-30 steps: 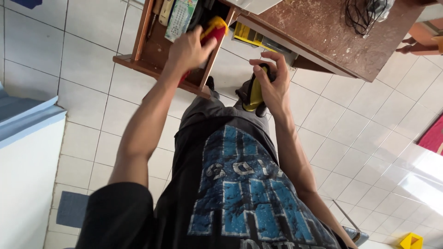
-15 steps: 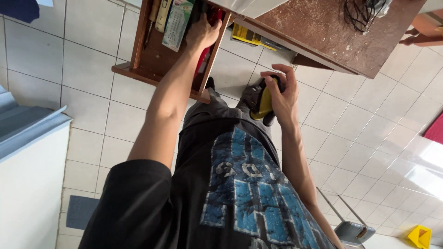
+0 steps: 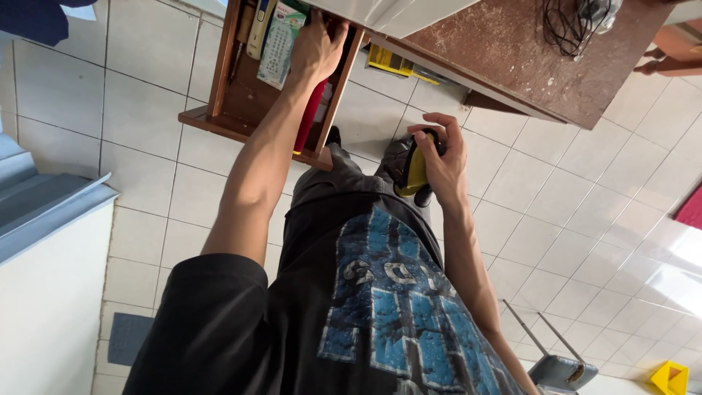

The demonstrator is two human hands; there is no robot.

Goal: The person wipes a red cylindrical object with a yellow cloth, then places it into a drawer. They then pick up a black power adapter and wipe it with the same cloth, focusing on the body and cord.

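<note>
1. The left hand (image 3: pixel 316 50) is reaching deep into the open wooden drawer (image 3: pixel 241 95) pulled out from under the desk (image 3: pixel 512 51); the fingers are curling over something at the back of the drawer, but what they are gripping is hidden under the desk edge, so I cannot tell whether the hand is closed on a thing or just pressing on it.
2. A red and yellow tool (image 3: pixel 307 121) is lying along the drawer's right wall, just below the left wrist; beside the hand a pale remote control (image 3: pixel 279 40) is resting flat, with a slimmer cream one (image 3: pixel 259 29) next to it.
3. The right hand (image 3: pixel 442 157) is wrapping around a yellow and black handheld tool (image 3: pixel 413 167), holding it upright in front of the waist, well clear of the drawer; the fingers are closing firmly round its top.
4. Judging the step: the person seems to be stowing or rummaging in the drawer with the left hand while the right is keeping the yellow tool waiting.
5. The move ahead looks to be calling for room in the drawer; the left hand would need to be drawing clear of the opening, since the space between the remotes and the right wall is looking tight.
6. A tangle of black cable (image 3: pixel 578 25) is sitting on the desk top; white floor tiles (image 3: pixel 146 95) are running beneath everything.
</note>
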